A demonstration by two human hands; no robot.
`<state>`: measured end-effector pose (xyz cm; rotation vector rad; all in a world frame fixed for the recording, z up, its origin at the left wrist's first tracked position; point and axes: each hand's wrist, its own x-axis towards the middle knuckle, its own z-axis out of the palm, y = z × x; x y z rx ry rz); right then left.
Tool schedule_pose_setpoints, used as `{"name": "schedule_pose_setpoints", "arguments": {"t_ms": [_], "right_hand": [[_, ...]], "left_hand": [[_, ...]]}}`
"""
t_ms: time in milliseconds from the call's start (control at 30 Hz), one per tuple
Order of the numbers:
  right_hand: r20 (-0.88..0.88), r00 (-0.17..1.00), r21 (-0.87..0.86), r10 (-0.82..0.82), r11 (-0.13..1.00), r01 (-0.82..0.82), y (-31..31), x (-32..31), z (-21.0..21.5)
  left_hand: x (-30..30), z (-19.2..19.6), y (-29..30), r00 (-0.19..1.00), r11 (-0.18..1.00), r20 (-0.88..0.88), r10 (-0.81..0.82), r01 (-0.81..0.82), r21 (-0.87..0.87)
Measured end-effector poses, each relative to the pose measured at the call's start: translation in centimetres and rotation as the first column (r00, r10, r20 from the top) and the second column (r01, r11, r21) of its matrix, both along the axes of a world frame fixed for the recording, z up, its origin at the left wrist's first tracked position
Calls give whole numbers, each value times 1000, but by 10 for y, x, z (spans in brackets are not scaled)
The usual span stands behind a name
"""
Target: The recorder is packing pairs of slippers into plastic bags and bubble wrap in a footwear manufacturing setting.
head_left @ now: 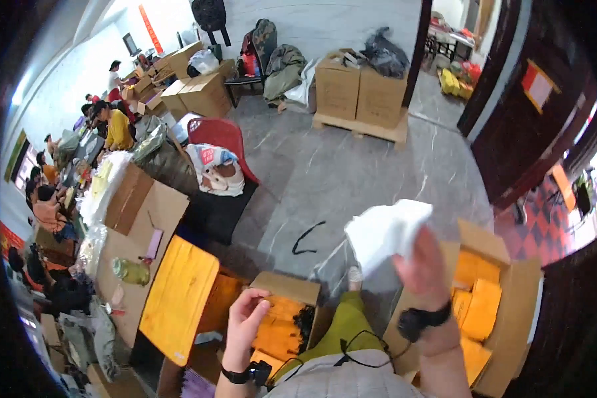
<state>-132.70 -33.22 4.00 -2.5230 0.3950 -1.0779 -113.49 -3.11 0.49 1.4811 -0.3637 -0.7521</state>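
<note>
My right hand [423, 265], smeared by motion, is closed on a white sheet [385, 229], thin and crumpled, held out over the floor. I cannot tell whether it is paper or plastic. My left hand [245, 317] hovers above the near carton [288, 285], its fingers curved and a gap between thumb and forefinger, with nothing visible in it. Inside that carton lie flat orange pieces [278, 331] with black cords or tips along one side. To the right, an open carton [521, 318] holds several orange packets [482, 308].
A yellow wooden stool top [179, 298] stands left, beside a cardboard-covered table [129, 265] with a green jar [131, 272]. Beyond are a red-backed chair [222, 136] with a bag on it and cartons [361, 93] on a pallet. A black strip [305, 239] lies on the floor. Several people sit far left.
</note>
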Motion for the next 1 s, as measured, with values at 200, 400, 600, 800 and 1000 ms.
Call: {"name": "schedule_pose_setpoints", "arguments": {"t_ms": [200,400,600,800,1000], "right_hand": [[630,742,749,230,72,-658,-164,169,-47],[538,798,835,272,-43,-549,-271,319,-64],[351,783,769,514,320,-554,-363,491,-56],[48,688,825,724,360,-436,-447,676,-45],[482,617,876,622,-352,-330,-524,862,-31]], "left_hand": [[106,9,-172,993,994,55,103,-101,-37],[221,29,-320,974,981,166,156,-133,-140],[371,33,-446,873,950,388,296,-225,-218],[546,30,-537,845,941,419,332,-330,-80],[700,43,-601,709,933,616,343,-335,-134]]}}
